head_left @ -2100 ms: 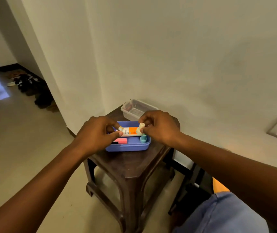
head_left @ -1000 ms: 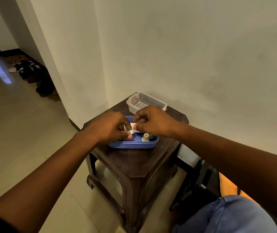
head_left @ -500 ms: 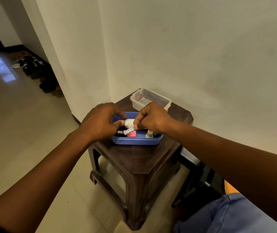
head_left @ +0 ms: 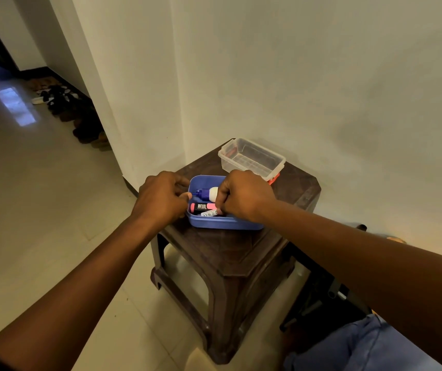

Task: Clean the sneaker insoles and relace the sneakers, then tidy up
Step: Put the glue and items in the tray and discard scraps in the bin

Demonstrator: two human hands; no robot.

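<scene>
Landmark: dark brown plastic stool (head_left: 241, 253).
Blue plastic tray (head_left: 222, 223): on stool, front.
Small white bottle with blue cap (head_left: 209, 193): in tray, gripped by right hand (head_left: 244, 196); curled left hand (head_left: 161, 196) touches cap.
Clear plastic box (head_left: 252, 158): behind tray.
Pink-and-black marker (head_left: 201, 207): in tray.

Blue tray (head_left: 225, 223) at stool (head_left: 241, 253) centre, both hands over it, left hand (head_left: 161, 199) blocking 9 o'clock rim, right hand (head_left: 244, 196) blocking 3 o'clock. Clear box (head_left: 252, 159) stands at 12, wall just behind. Bare stool top at 6: open approach.
</scene>
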